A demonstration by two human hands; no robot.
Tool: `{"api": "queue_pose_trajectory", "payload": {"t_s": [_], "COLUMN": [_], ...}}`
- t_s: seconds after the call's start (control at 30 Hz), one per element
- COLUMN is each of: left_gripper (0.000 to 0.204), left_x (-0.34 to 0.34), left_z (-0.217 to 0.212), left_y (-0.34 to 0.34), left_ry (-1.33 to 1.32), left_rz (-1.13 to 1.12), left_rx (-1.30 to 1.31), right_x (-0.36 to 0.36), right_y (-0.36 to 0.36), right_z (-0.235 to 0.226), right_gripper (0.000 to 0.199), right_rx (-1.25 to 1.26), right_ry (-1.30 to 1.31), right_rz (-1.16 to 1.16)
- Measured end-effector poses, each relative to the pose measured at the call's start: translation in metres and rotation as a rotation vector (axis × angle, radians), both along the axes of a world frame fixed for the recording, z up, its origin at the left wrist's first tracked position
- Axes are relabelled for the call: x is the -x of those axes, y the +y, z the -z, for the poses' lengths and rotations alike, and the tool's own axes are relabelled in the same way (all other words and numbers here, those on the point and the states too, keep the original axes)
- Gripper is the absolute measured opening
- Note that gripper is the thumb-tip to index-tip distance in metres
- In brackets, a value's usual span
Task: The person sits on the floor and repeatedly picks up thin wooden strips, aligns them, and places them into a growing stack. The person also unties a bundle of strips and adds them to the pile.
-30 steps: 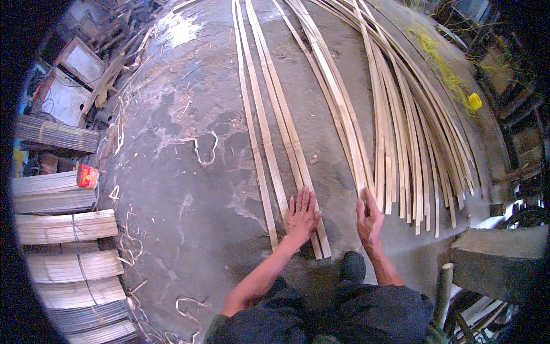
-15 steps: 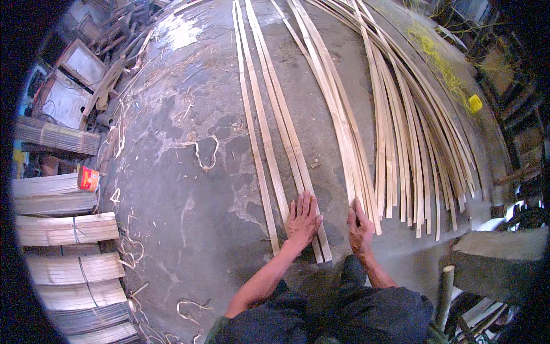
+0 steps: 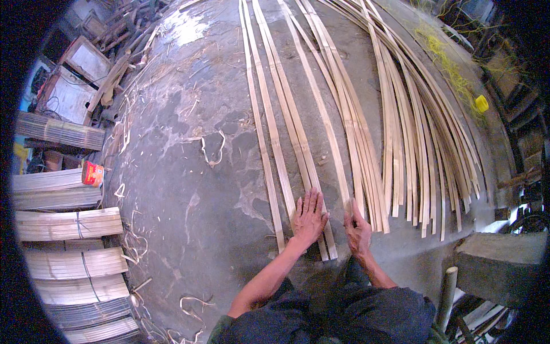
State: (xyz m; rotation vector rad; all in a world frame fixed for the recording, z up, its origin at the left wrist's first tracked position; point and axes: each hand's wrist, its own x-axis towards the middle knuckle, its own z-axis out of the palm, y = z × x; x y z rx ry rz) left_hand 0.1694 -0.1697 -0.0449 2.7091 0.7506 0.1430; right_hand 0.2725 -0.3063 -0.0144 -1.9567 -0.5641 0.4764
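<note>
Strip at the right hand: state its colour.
The strip is pale tan, clearest in the head view.

The room is dimly lit, the light soft and cool over the floor point(image 3: 166, 241), with a washed-out white patch point(image 3: 186, 28) far up ahead. Small bright glints break through the dark right side. Shadow gathers near the feet. Wide-lens curvature bows the pale strips point(image 3: 350, 126); the corners sink into grainy black, fine detail there smeared.
</note>
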Motion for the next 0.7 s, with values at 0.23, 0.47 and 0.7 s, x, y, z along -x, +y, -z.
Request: {"api": "queue_pose_trajectory", "payload": {"t_s": [0.23,0.47,0.7], "left_gripper": [0.069,0.067,0.065], "left_x": [-0.001,0.0,0.003], "left_z": [-0.004,-0.005,0.007], "left_y": [0.001,0.002,0.005], "left_ry": [-0.023,-0.013,-0.063], "left_rz": [-0.003,-0.002,0.01], "left_rx": [-0.02,-0.006,0.02], "right_x": [0.019,0.032,0.038], "right_y": [-0.001,-0.002,-0.009], "right_z": [0.033,0.024,0.012], "right_gripper": [0.041,0.042,0.043], "right_rx": [0.078,0.043,-0.065], "right_ry": [0.024,-0.051,-0.056], "right_rz": [-0.097,-0.107,-0.106]}}
